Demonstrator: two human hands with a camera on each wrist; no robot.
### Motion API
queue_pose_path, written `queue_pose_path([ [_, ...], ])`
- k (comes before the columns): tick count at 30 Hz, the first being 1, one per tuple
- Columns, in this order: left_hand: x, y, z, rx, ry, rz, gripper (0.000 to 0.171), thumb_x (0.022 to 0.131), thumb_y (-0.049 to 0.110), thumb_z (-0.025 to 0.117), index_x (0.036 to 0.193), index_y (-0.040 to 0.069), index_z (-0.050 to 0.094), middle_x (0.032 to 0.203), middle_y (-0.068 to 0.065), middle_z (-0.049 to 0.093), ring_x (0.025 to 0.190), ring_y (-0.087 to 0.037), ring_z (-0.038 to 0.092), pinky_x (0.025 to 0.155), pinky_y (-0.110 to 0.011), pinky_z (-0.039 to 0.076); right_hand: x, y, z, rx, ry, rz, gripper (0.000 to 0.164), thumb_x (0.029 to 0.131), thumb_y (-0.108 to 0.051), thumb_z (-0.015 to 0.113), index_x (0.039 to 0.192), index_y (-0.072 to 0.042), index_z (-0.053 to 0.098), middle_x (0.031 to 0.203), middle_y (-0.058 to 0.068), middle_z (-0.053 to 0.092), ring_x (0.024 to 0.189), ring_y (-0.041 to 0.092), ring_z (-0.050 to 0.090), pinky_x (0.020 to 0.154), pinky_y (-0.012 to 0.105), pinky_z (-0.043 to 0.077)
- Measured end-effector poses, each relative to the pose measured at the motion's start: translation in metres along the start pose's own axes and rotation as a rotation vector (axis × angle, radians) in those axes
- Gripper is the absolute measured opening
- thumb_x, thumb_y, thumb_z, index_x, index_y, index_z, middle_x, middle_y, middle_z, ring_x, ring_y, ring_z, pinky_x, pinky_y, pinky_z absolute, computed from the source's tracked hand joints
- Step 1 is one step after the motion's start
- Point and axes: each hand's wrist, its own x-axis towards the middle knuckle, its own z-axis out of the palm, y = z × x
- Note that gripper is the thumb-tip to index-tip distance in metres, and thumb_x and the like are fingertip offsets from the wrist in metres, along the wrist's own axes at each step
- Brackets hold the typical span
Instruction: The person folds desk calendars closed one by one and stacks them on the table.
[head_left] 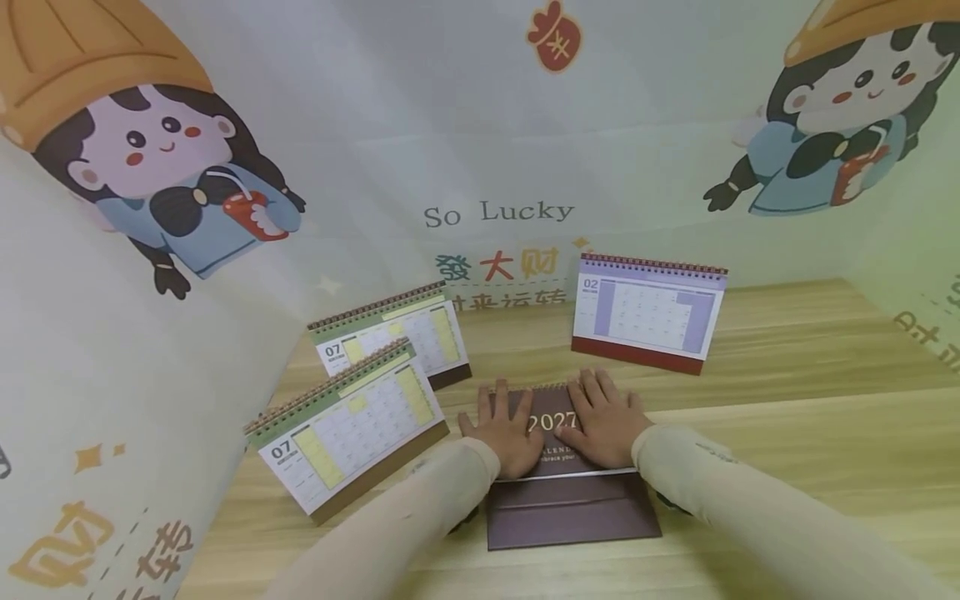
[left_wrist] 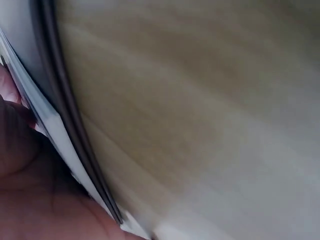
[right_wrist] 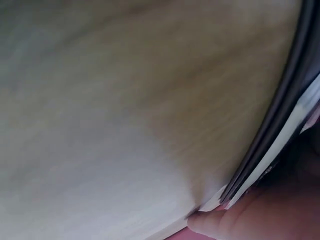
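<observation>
A dark maroon 2027 desk calendar [head_left: 553,457] lies low on the table, its spiral binding at the far edge and its lower flap [head_left: 573,523] towards me. My left hand [head_left: 504,435] rests on the left half of the cover with fingers spread. On the right half presses my right hand [head_left: 609,423], fingers straight and fanned out. Both thumbs point inward, beside the gold number. In the left wrist view, the palm [left_wrist: 35,195] sits against white pages and the dark board edge [left_wrist: 72,112]. The right wrist view has a finger [right_wrist: 215,224] along the calendar's side.
Two green-and-yellow desk calendars marked 07 stand at the left, the nearer one [head_left: 356,429] partly covering the farther one [head_left: 442,333]. A purple calendar [head_left: 648,312] marked 02 stands at the back right. Printed cloth [head_left: 360,183] surrounds the wooden table [head_left: 810,433].
</observation>
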Motion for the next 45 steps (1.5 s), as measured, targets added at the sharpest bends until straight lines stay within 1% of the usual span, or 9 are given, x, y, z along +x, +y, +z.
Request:
queue_pose_path([
  [4, -0.0019, -0.0015, -0.0015, -0.009, -0.014, 0.005, 0.063, 0.103, 0.045, 0.027, 0.161, 0.023, 0.014, 0.165, -0.013, -0.005, 0.149, -0.036, -0.007, 0.111, -0.068, 0.012, -0.0008, -0.0012, 0.0014, 0.025, -0.018, 0.004, 0.077, 0.102, -0.051, 0.043, 0.155, 0.001, 0.024, 0.162, 0.025, 0.012, 0.148, 0.043, 0.004, 0.106, 0.075, 0.013],
  [8, -0.0022, -0.0005, -0.0037, -0.011, -0.011, -0.004, 0.063, 0.103, 0.045, 0.029, 0.161, 0.023, 0.014, 0.165, -0.013, -0.004, 0.150, -0.036, -0.007, 0.112, -0.067, 0.011, 0.0013, 0.0004, 0.0010, 0.046, -0.025, -0.007, 0.077, 0.102, -0.050, 0.042, 0.156, 0.001, 0.022, 0.162, 0.026, 0.010, 0.148, 0.043, 0.001, 0.106, 0.075, 0.010],
  [12, 0.0010, 0.0003, -0.0028, 0.000, -0.008, -0.005, 0.064, 0.103, 0.046, 0.028, 0.161, 0.024, 0.014, 0.166, -0.012, -0.004, 0.150, -0.035, -0.007, 0.112, -0.067, 0.011, 0.0030, 0.0037, 0.0023, 0.048, -0.016, -0.012, 0.078, 0.102, -0.051, 0.043, 0.156, 0.001, 0.021, 0.161, 0.026, 0.010, 0.148, 0.044, 0.000, 0.106, 0.076, 0.010],
  [17, -0.0016, 0.0005, -0.0032, -0.001, -0.006, -0.002, 0.064, 0.102, 0.044, 0.028, 0.161, 0.023, 0.015, 0.165, -0.013, -0.003, 0.150, -0.036, -0.006, 0.112, -0.067, 0.012, 0.0034, 0.0043, 0.0049, 0.052, -0.007, -0.016, 0.078, 0.101, -0.052, 0.043, 0.156, 0.000, 0.021, 0.161, 0.026, 0.011, 0.148, 0.045, 0.001, 0.105, 0.076, 0.011],
  [22, -0.0006, -0.0002, -0.0011, 0.001, -0.012, -0.003, 0.064, 0.102, 0.045, 0.028, 0.161, 0.023, 0.014, 0.165, -0.013, -0.004, 0.150, -0.036, -0.007, 0.112, -0.067, 0.011, 0.0028, 0.0039, 0.0059, 0.047, -0.010, -0.019, 0.080, 0.101, -0.054, 0.043, 0.156, 0.000, 0.022, 0.161, 0.026, 0.012, 0.148, 0.044, 0.002, 0.105, 0.076, 0.012],
  [28, 0.0008, 0.0000, -0.0013, 0.006, -0.018, -0.009, 0.064, 0.102, 0.047, 0.027, 0.161, 0.024, 0.013, 0.165, -0.013, -0.005, 0.149, -0.036, -0.008, 0.112, -0.067, 0.010, 0.0022, 0.0034, 0.0035, 0.058, -0.018, -0.010, 0.080, 0.101, -0.054, 0.042, 0.156, 0.000, 0.021, 0.162, 0.025, 0.011, 0.148, 0.044, 0.001, 0.106, 0.075, 0.011],
  [33, -0.0001, 0.0008, -0.0028, 0.003, -0.013, -0.005, 0.064, 0.103, 0.045, 0.028, 0.161, 0.023, 0.014, 0.165, -0.013, -0.004, 0.150, -0.036, -0.007, 0.112, -0.067, 0.012, 0.0009, 0.0018, 0.0017, 0.046, -0.008, -0.009, 0.078, 0.101, -0.052, 0.043, 0.155, 0.001, 0.023, 0.161, 0.026, 0.012, 0.148, 0.044, 0.002, 0.105, 0.076, 0.013],
  [40, -0.0051, 0.0023, -0.0059, -0.006, -0.015, 0.000, 0.064, 0.103, 0.046, 0.029, 0.161, 0.023, 0.014, 0.165, -0.013, -0.003, 0.150, -0.036, -0.006, 0.111, -0.068, 0.012, -0.0005, 0.0018, 0.0034, 0.034, 0.004, -0.021, 0.077, 0.101, -0.052, 0.044, 0.154, 0.001, 0.026, 0.161, 0.026, 0.014, 0.147, 0.045, 0.005, 0.104, 0.076, 0.015],
  [45, -0.0053, 0.0019, -0.0080, -0.018, -0.027, 0.007, 0.063, 0.103, 0.044, 0.027, 0.161, 0.022, 0.013, 0.165, -0.014, -0.004, 0.149, -0.036, -0.007, 0.112, -0.067, 0.011, 0.0017, 0.0037, 0.0045, 0.035, 0.002, -0.015, 0.078, 0.101, -0.053, 0.042, 0.156, 0.000, 0.024, 0.161, 0.025, 0.013, 0.148, 0.044, 0.003, 0.105, 0.076, 0.014],
])
